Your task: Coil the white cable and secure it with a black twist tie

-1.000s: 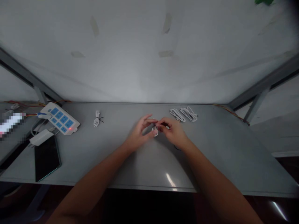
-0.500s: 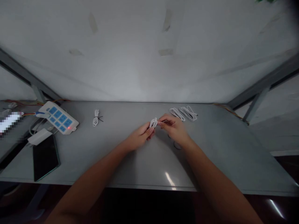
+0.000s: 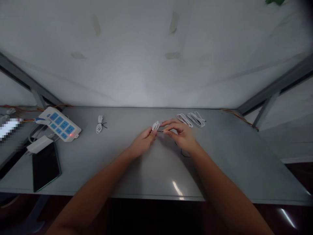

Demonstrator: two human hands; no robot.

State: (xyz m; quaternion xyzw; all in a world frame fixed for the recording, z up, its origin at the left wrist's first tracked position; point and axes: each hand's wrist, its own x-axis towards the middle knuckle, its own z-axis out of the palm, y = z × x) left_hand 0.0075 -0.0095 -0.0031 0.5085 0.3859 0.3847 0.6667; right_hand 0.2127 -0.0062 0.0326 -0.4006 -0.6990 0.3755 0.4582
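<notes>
Between the fingers of my left hand (image 3: 144, 141) is a coiled white cable (image 3: 156, 125), held above the table. My right hand (image 3: 180, 134) is just right of it, its thumb and fingers pinching a thin black twist tie (image 3: 160, 131) that runs to the coil. Another black tie (image 3: 185, 155) lies on the table beneath my right wrist. Behind my right hand rest two loosely coiled white cables (image 3: 185, 120) (image 3: 197, 119), side by side. Off to the left lies a white cable bundle (image 3: 99, 124) bound with a black tie.
A white power strip (image 3: 61, 124) with blue sockets and a red light sits at the table's left. Near it are a white adapter (image 3: 40, 144) and a dark tablet (image 3: 46, 168). Metal frame bars (image 3: 266, 101) flank the grey table (image 3: 234, 163), with a pale wall behind.
My left hand and the coiled cable have shifted slightly left. My right fingers have come away from the coil, and the black tie now shows stretched between the hands.
</notes>
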